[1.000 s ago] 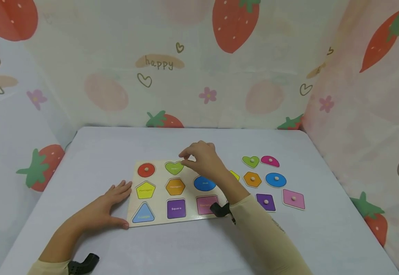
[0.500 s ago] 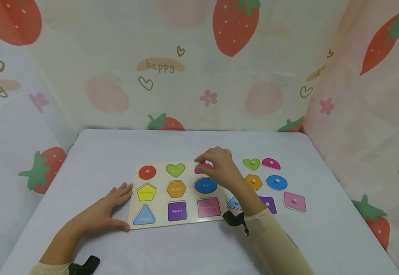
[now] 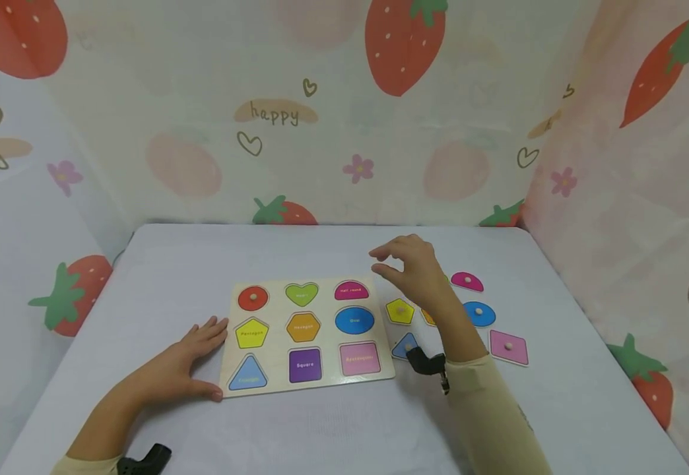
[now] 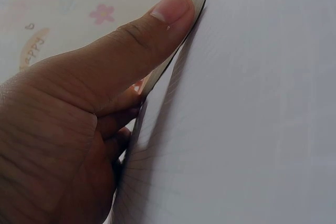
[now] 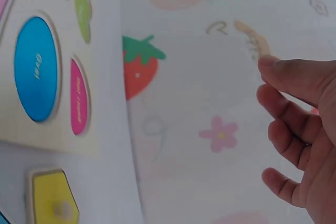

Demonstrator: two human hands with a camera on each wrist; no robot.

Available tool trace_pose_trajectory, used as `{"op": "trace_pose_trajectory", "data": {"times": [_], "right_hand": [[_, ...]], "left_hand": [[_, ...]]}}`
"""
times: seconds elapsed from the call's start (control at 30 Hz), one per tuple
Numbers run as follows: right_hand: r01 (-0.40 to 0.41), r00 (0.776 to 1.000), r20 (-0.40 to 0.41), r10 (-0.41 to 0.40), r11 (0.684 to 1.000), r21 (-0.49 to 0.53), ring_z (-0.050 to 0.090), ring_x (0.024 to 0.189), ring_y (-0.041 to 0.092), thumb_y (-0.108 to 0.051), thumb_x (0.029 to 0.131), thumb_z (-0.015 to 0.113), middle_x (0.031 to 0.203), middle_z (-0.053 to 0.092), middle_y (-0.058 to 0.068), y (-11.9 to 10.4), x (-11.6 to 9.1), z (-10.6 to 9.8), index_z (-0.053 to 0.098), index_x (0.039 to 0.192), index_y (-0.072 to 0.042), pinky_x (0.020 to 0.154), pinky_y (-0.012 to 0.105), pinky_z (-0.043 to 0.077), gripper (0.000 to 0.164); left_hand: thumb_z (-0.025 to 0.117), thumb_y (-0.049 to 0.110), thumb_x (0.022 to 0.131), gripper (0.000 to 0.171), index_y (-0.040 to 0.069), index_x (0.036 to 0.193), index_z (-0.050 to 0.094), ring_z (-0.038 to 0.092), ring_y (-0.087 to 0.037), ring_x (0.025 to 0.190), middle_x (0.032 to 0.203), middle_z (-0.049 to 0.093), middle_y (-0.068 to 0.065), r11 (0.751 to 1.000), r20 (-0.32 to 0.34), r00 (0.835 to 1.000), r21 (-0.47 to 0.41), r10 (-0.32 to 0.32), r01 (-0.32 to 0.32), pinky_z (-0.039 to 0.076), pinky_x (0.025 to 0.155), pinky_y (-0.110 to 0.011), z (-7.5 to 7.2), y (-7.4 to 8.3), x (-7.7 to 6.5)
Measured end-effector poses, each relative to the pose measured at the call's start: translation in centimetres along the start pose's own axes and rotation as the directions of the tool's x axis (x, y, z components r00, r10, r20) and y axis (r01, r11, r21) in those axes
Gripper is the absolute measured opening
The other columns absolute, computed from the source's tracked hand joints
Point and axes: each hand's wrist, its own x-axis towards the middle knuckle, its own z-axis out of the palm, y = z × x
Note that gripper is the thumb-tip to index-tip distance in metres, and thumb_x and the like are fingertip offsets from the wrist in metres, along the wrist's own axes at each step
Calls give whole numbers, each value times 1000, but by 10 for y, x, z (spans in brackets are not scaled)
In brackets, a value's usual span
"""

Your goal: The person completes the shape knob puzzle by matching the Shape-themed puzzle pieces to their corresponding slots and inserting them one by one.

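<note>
A pale shape-puzzle board lies on the table, with coloured recesses for several shapes. One knobbed piece, the red circle, sits in its place at the board's top left. My left hand rests along the board's left side, fingers spread, and its thumb touches the edge near the front corner. Raised beyond the board's back right corner, my right hand holds nothing, its thumb and fingertips apart. Its forearm covers part of the orange hexagon piece and hides the purple square piece.
Right of the board lie a yellow pentagon, a blue triangle, a magenta half round, a blue oval and a pink rectangle, all knobbed. Strawberry-print cloth walls enclose the white table.
My right hand has moved right from above the board's heart recess, past the half-round recess, to beyond the back right corner. My left hand has stayed at the board's left edge.
</note>
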Motion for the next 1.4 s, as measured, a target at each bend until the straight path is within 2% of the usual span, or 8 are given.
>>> {"op": "trace_pose_trajectory", "data": {"times": [0.13, 0.4, 0.53, 0.7, 0.87, 1.1, 1.27, 1.4], "right_hand": [[-86, 995, -43, 86, 996, 5, 58, 111, 26, -20, 94, 77, 111, 75, 4, 18, -2, -12, 77, 116, -14, 98, 50, 49, 24], [-251, 965, -76, 252, 968, 24, 56, 109, 30, -22, 96, 74, 112, 72, 7, 55, -7, -23, 75, 121, -13, 96, 50, 49, 26], [-320, 946, -43, 321, 947, 24, 55, 110, 31, -23, 98, 73, 113, 71, 9, 75, -10, -20, 74, 123, -12, 96, 50, 49, 28], [-415, 910, 9, 415, 910, 16, 55, 114, 31, -26, 99, 71, 114, 69, 8, 99, -16, -14, 73, 125, -13, 96, 49, 52, 29], [-468, 882, 62, 467, 884, 5, 53, 115, 33, -26, 100, 69, 115, 68, 9, 118, -23, -9, 72, 126, -11, 97, 49, 50, 30], [-551, 826, 134, 547, 835, -14, 53, 116, 34, -24, 99, 69, 121, 68, 11, 133, -30, -7, 72, 126, -11, 104, 54, 48, 30], [-595, 788, 181, 589, 804, -23, 53, 108, 32, -24, 100, 68, 119, 67, 11, 141, -35, -2, 72, 126, -12, 97, 48, 50, 28], [-610, 772, 188, 607, 791, -50, 53, 104, 29, -25, 100, 68, 115, 67, 10, 146, -36, 3, 73, 125, -14, 91, 43, 50, 27]], "left_hand": [[88, 68, 59, 123, 12, 158, 40, 15, -38, 158, 169, 27, -7, 1000, -5, 1000, 1, 9, -9, 20, 122, -64, -1, 2, -1], [87, 68, 61, 121, 12, 158, 41, 17, -41, 157, 169, 28, -8, 1000, -18, 1000, 9, 21, -21, 22, 121, -66, -2, 5, -2], [87, 68, 61, 121, 12, 158, 41, 16, -41, 157, 169, 28, -8, 1000, -18, 1000, 5, 22, -22, 21, 121, -65, -2, 3, -2], [88, 68, 59, 123, 12, 158, 40, 15, -39, 157, 169, 27, -6, 1000, -10, 1000, -3, 14, -14, 20, 122, -65, 0, 2, -2], [87, 69, 59, 124, 13, 159, 40, 14, -38, 158, 170, 26, -5, 1000, -1, 1000, 1, 0, 0, 20, 122, -66, 0, 2, -2], [87, 69, 59, 124, 14, 159, 40, 14, -38, 158, 170, 26, -5, 1000, -6, 1000, 6, -13, 13, 21, 122, -66, -2, 3, -2], [87, 70, 58, 125, 14, 159, 40, 14, -38, 158, 170, 27, -5, 1000, -4, 1000, -2, -13, 13, 20, 122, -66, -1, 3, -2], [87, 70, 58, 125, 14, 159, 40, 14, -37, 158, 170, 27, -4, 1000, -5, 1000, -2, -6, 6, 20, 122, -66, 0, 2, -2]]}}
